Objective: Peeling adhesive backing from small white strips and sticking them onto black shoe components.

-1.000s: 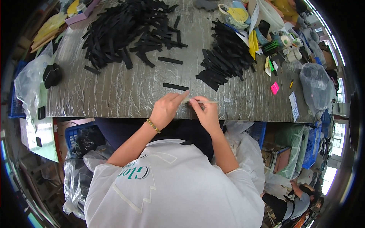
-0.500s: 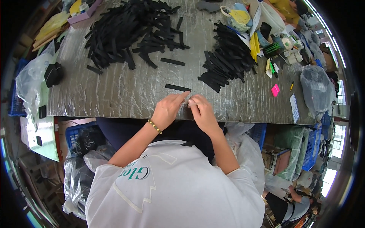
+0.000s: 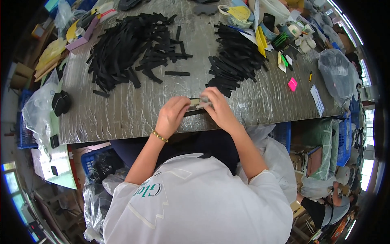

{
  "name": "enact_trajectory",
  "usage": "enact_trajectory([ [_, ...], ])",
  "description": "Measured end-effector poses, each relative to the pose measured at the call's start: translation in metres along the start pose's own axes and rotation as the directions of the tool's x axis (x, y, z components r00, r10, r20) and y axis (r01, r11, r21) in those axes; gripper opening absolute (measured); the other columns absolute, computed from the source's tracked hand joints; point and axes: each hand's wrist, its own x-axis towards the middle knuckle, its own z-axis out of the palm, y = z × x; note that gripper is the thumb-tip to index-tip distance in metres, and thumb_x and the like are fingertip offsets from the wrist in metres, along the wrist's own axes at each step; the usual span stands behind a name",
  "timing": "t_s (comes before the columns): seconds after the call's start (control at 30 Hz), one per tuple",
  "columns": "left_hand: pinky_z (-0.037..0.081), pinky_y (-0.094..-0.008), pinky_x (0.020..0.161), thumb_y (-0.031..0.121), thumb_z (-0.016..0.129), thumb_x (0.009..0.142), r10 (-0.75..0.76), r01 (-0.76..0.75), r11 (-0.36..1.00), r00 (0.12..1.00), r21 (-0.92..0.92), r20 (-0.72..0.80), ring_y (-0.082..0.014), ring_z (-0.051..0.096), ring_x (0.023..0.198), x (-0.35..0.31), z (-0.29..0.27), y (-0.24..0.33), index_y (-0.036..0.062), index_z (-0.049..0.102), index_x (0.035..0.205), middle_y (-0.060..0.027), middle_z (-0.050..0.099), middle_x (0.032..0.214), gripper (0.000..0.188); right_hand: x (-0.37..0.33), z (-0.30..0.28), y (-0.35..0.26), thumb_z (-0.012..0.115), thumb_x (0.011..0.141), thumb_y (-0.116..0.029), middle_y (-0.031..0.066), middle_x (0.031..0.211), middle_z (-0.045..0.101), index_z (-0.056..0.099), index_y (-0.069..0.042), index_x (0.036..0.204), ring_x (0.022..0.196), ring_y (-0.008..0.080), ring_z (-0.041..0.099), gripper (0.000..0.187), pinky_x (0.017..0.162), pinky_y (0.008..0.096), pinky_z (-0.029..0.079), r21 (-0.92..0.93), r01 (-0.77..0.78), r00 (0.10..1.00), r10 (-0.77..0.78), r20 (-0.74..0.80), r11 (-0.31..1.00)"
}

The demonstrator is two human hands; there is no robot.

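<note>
Over the near part of the silvery table, my left hand (image 3: 172, 115) is closed, fingertips pinching one end of a short strip (image 3: 196, 102) with a pale face and a dark edge. My right hand (image 3: 220, 109) has its fingers bent and pressed at the strip's other end; motion blurs the fingertips. Just below the strip shows a black strip (image 3: 193, 112), partly hidden by the hands. Farther off, a single black strip (image 3: 177, 73) lies flat. Beyond it spreads a tangled heap of black strips (image 3: 122, 53), and to the right a flatter, more aligned pile (image 3: 235, 57).
At the right are a pink piece (image 3: 292, 84), a yellow pencil (image 3: 310, 76), a printed card (image 3: 317, 99) and a clear plastic bag (image 3: 336, 75). A phone (image 3: 269, 20) and tubs crowd the far right. Dark rounded objects (image 3: 61, 103) sit by the left edge.
The view has shifted slightly. The black strip that lay right beyond my fingertips no longer shows there. A pale-faced strip now spans my hands, which are a little farther apart.
</note>
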Motion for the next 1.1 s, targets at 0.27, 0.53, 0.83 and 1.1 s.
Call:
enact_trajectory([
  [0.27, 0.053, -0.0403, 0.084, 0.005, 0.069, 0.085, 0.08, -0.087, 0.994, 0.99, 0.064, 0.115, -0.0327, 0.064, 0.095, 0.011, -0.002, -0.039, 0.0038, 0.07, 0.097, -0.0106, 0.069, 0.1, 0.011, -0.04, -0.004, 0.027, 0.071, 0.085, -0.01, 0.0108, 0.103, 0.061, 0.068, -0.003, 0.096, 0.101, 0.0329, 0.059, 0.014, 0.089, 0.0419, 0.046, -0.191, -0.018, 0.999, 0.027, 0.043, 0.981],
  [0.53, 0.053, -0.0406, 0.082, 0.0, 0.068, 0.083, 0.009, -0.016, 0.998, 0.992, 0.058, 0.125, -0.032, 0.064, 0.096, -0.009, 0.012, -0.017, 0.0025, 0.071, 0.098, -0.0107, 0.068, 0.102, 0.015, -0.034, -0.028, 0.028, 0.075, 0.083, -0.015, 0.012, 0.098, 0.062, 0.069, -0.002, 0.096, 0.095, 0.0328, 0.061, 0.02, 0.086, 0.0417, 0.047, -0.321, -0.191, 0.976, 0.144, -0.165, 0.928],
  [0.83, 0.054, -0.0402, 0.081, -0.004, 0.067, 0.078, -0.026, 0.019, 0.994, 0.998, 0.107, 0.06, -0.0311, 0.063, 0.093, -0.027, 0.021, -0.001, 0.0025, 0.071, 0.101, -0.0091, 0.068, 0.102, 0.024, -0.039, 0.042, 0.005, 0.078, 0.081, -0.016, 0.0128, 0.094, 0.059, 0.066, -0.002, 0.095, 0.093, 0.0351, 0.059, 0.023, 0.083, 0.0436, 0.046, -0.155, -0.278, 0.945, 0.24, -0.223, 0.948],
  [1.1, 0.054, -0.0382, 0.078, -0.003, 0.068, 0.078, 0.004, -0.009, 0.99, 0.999, 0.139, 0.036, -0.0286, 0.063, 0.091, -0.023, 0.026, 0.0, 0.0034, 0.071, 0.101, -0.0081, 0.067, 0.1, 0.025, -0.038, 0.048, 0.001, 0.075, 0.084, -0.012, 0.0121, 0.091, 0.059, 0.065, -0.002, 0.094, 0.087, 0.0347, 0.059, 0.017, 0.079, 0.0434, 0.045, -0.109, -0.334, 0.917, 0.296, -0.269, 0.936],
])
